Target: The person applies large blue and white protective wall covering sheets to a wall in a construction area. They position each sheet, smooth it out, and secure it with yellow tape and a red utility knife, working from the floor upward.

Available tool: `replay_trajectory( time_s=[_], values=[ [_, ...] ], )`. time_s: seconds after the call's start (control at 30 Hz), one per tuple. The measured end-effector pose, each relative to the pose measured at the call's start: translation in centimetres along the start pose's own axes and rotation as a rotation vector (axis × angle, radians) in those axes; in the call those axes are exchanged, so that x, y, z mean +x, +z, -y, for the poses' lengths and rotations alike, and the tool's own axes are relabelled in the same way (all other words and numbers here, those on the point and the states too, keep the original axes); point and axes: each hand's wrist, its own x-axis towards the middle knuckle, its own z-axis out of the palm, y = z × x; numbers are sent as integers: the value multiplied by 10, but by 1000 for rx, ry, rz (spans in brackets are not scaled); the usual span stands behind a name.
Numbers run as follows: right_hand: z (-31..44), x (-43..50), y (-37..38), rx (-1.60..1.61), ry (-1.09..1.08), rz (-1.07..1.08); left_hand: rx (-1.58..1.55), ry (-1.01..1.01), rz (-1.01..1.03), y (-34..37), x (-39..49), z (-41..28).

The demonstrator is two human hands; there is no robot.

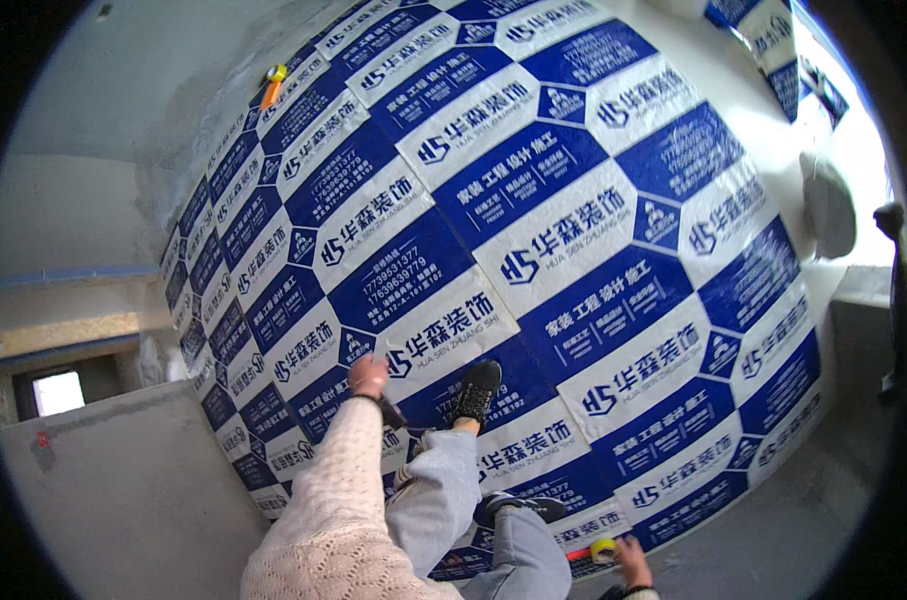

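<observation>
Blue and white printed protective sheeting [431, 300] covers the floor under the person's feet. My left hand [369, 375] hangs above it, left of a black shoe [479, 394], with its fingers loosely bent; no object shows in it. At the bottom right, my right hand [633, 562] is at the side of a roll of yellow tape [604, 550] and appears to grip it. A red-orange part [578, 555] sticks out to the left of that roll. Farther off, another yellow tape roll [277, 73] with an orange part [271, 95] lies near the sheeting's far left edge.
A low grey wall [130, 465] stands at the left, with an opening [59, 394] beyond it. Bare grey floor or wall [738, 547] borders the sheeting at the lower right. Loose printed sheeting [776, 52] is at the upper right, above a grey rounded object [828, 206].
</observation>
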Motion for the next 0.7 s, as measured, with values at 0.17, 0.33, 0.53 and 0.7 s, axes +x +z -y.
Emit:
replay_trajectory(
  time_s=[0.17,0.33,0.53,0.7],
  values=[
    [25,-178,-10,141,328,-77,-107,-250,-95,-34,-35,35],
    [108,-299,-9,437,255,-247,-310,-81,4,-89,-7,18],
    [108,-320,10,227,294,-173,-278,66,165,-204,58,29],
    [161,-289,18,241,246,-21,-229,15,375,-277,47,49]
  ],
)
